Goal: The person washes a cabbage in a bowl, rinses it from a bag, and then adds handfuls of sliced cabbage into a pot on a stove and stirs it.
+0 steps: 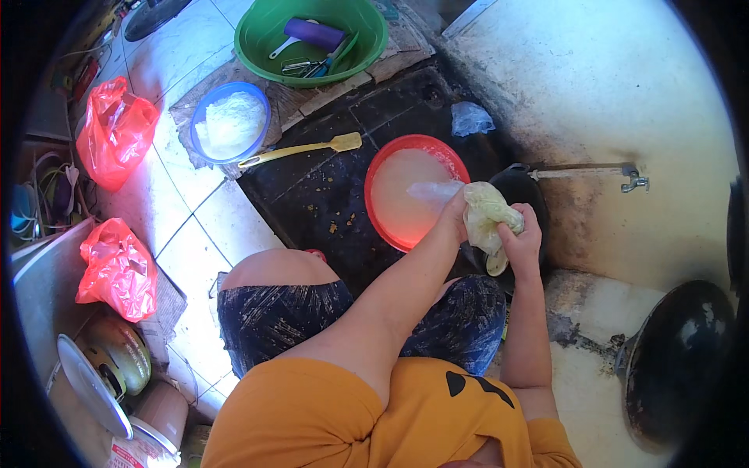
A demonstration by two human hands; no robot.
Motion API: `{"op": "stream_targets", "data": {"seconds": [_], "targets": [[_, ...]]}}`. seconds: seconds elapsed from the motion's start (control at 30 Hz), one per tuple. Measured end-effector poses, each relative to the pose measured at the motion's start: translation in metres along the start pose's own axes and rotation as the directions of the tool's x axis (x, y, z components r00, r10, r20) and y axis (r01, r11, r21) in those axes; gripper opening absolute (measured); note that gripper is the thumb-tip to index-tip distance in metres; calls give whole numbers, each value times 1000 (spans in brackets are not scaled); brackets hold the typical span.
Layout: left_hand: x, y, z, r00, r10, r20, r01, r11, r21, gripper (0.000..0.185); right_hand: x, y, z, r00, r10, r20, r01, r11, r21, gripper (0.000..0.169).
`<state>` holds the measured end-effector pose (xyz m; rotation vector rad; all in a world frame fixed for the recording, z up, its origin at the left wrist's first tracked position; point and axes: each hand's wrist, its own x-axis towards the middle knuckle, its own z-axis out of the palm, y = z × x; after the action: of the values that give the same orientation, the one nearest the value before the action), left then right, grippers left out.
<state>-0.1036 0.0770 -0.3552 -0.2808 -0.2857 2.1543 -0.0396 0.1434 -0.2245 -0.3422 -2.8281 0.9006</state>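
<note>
Both of my hands are on a plastic bag (pixel 484 210) smeared with something pale yellow. My right hand (pixel 522 240) grips its bunched right end. From the other side, my left hand (pixel 456 217) holds it, its fingers partly hidden behind the bag. Clear plastic (pixel 434 192) sticks out past my left hand over a red basin (pixel 371 202); whether it belongs to the same bag I cannot tell. Cloudy, pale liquid (pixel 404 184) fills much of the basin, which stands on dark floor tiles. Below my right hand shows a pale, rounded utensil end (pixel 497 263).
A yellow spatula (pixel 301 150) lies beside a blue-rimmed bowl (pixel 195 137) of white powder. Beyond is a green tub (pixel 251 64) holding utensils. Red plastic bags (pixel 114 140) sit left. Along the right wall are a tap (pixel 634 182), a dark pan (pixel 518 181) and a wok (pixel 679 362).
</note>
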Motion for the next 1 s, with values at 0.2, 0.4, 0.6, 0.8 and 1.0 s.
{"op": "stream_targets", "data": {"seconds": [0.2, 0.4, 0.6, 0.8, 1.0], "targets": [[-1, -7, 11, 999, 6, -38, -5, 999, 34, 33, -4, 12, -3, 997, 76, -29, -73, 993, 98, 25], [2, -7, -1, 999, 18, 47, -15, 998, -63, 35, -1, 5, -5, 985, 89, 147, -91, 996, 3, 43], [-14, -21, 13, 984, 163, -76, -155, 983, 97, 35, 0, -7, 5, 994, -22, 103, 48, 964, -260, 63], [-13, -21, 0, 960, 196, -201, -131, 947, 294, 26, 5, 2, 21, 991, 100, 84, -80, 972, -220, 46], [1, -10, -1, 914, 93, -395, 16, 964, 264, 24, 0, 8, 28, 994, 112, -11, -113, 990, -87, 29]]}}
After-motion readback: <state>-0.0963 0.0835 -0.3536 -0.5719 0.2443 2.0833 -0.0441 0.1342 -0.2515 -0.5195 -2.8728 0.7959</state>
